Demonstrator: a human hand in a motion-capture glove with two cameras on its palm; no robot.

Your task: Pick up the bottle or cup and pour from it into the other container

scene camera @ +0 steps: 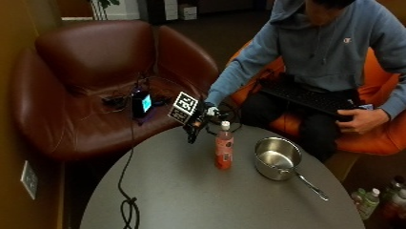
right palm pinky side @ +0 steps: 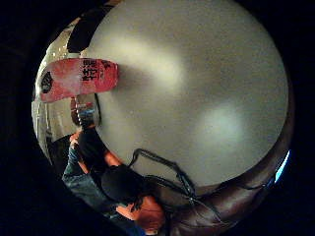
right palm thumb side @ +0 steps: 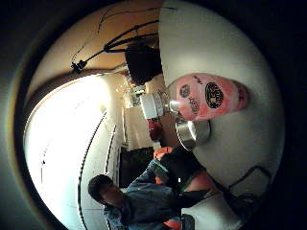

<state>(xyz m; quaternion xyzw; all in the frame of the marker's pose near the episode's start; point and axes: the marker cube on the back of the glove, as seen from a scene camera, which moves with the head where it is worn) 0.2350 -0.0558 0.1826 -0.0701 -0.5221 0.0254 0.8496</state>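
Observation:
A pink bottle with a white cap stands upright on the round grey table, near its far edge. Just right of it sits a steel saucepan, its handle pointing toward the table's near right. My gloved right hand hovers a little left of and behind the bottle's top, apart from it, fingers hanging relaxed and holding nothing. Both palm views show the bottle close by on the table. The thumb side palm view also shows the saucepan beside the bottle.
A brown leather armchair behind the table holds a small lit device and cables. One black cable trails over the table's left side. A keyboard lies on the person's lap under the bare left hand. Bottles stand on the floor.

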